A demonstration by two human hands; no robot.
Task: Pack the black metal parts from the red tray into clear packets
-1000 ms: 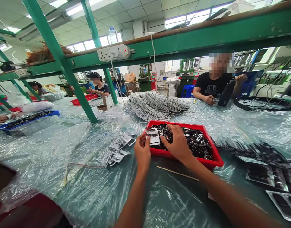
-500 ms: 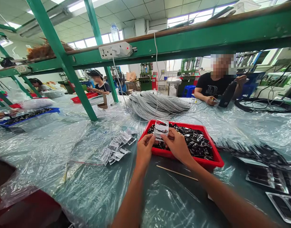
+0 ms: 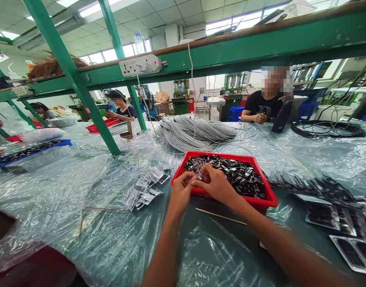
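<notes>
My left hand (image 3: 182,188) and my right hand (image 3: 218,184) meet over the near left part of a red tray (image 3: 271,198). Both are closed on a small silvery plastic packet (image 3: 198,167), pinched between thumbs and fingers. It looks bent or turned edge-on, and its lower part is hidden by the fingers. Small glossy black pieces (image 3: 245,177) fill the tray under and beyond my hands. To the left lies a loose pile of similar silvery packets (image 3: 149,184). A thin wooden stick (image 3: 221,216) rests on the table below my right wrist.
Rows of black pieces in clear packaging (image 3: 323,219) lie at the right. Behind the tray sits a big coil of grey cable (image 3: 197,131). Plastic film (image 3: 81,175) covers the table. A green post (image 3: 90,107) stands at left; a co-worker (image 3: 265,105) sits across.
The packet was spread flat and facing me; now it is folded or tilted and narrower. My hands have drawn closer together, the right one curling over. The view has shifted slightly.
</notes>
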